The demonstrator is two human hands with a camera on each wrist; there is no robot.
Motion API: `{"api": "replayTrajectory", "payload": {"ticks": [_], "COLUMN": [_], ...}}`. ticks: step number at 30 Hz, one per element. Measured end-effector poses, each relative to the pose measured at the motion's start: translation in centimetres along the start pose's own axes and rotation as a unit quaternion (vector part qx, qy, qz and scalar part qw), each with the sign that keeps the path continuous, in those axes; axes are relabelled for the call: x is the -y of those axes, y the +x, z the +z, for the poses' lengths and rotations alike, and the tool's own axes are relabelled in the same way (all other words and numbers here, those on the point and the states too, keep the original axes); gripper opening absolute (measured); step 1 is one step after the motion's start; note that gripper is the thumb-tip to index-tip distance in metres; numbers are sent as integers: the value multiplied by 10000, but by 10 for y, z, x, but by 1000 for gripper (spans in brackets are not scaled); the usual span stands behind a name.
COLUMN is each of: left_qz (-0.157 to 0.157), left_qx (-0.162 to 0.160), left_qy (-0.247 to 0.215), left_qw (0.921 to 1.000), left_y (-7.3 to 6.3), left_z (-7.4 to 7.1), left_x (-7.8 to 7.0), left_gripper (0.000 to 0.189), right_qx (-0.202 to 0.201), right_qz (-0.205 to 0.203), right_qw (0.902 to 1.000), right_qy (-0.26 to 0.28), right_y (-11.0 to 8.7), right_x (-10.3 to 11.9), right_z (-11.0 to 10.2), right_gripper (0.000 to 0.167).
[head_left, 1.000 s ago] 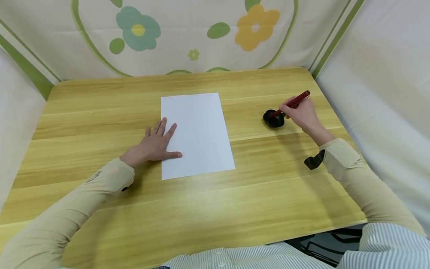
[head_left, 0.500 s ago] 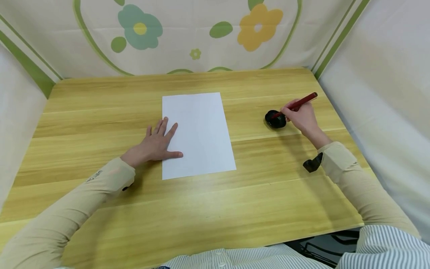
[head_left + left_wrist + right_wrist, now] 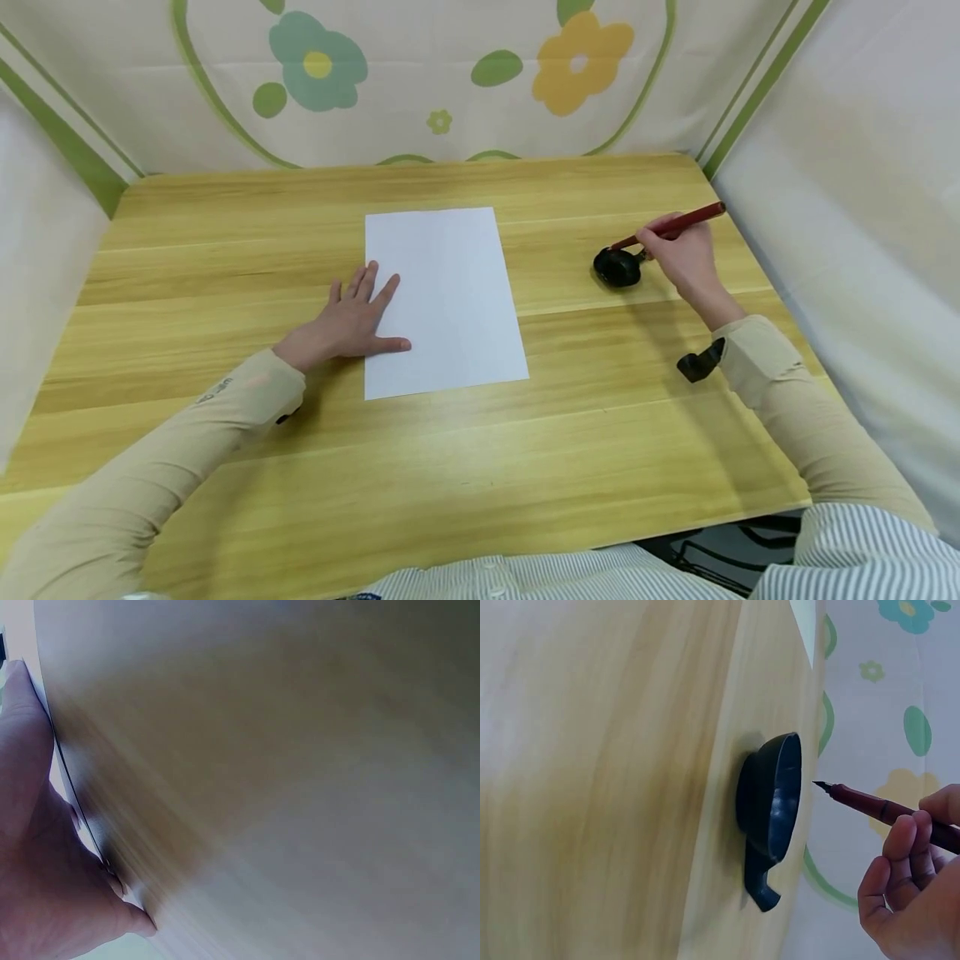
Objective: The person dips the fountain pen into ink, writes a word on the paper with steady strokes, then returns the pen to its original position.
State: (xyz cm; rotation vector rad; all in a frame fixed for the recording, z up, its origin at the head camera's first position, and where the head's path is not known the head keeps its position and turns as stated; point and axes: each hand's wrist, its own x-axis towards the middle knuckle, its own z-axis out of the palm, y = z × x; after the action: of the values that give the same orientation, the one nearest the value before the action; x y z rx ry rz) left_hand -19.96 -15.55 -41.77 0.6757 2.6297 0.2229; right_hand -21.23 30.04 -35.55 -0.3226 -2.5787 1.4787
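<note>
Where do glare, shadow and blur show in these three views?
Head view: glare on the table near the paper, soft shadow beside the right sleeve; left wrist view: table grain blurred; right wrist view: pen and black dish fairly sharp, glints inside the dish.

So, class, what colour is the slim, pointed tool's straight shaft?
The straight shaft is dark red, clearest in the head view.

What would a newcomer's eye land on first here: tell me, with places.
The white paper near the middle of the wooden table, with the left hand spread over its left edge. To the right, the right hand holds a dark red pen, its nib just clear of a small black dish.
</note>
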Motion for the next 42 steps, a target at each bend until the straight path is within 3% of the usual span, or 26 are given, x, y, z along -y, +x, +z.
{"api": "replayTrajectory", "payload": {"ticks": [9, 19, 29, 42], "left_qz": [-35, -49, -11, -43], "left_qx": [120, 123, 37, 64], "left_qy": [66, -33, 23, 142], "left_qw": [9999, 9999, 10000, 9999], "left_y": [3, 9, 16, 26], "left_z": [-2, -2, -1, 0], "left_x": [-9, -18, -29, -39], "left_gripper": [107, 108, 107, 107], "right_qx": [308, 812, 1206, 1501], "right_qz": [-175, -465, -529, -906], "right_qw": [9993, 9950, 9897, 9831], "right_qy": [140, 349, 556, 527], "right_y": [10, 16, 9, 5], "right_x": [22, 53, 77, 91], "right_z": [33, 101, 164, 207], "right_gripper": [12, 9, 10, 13]}}
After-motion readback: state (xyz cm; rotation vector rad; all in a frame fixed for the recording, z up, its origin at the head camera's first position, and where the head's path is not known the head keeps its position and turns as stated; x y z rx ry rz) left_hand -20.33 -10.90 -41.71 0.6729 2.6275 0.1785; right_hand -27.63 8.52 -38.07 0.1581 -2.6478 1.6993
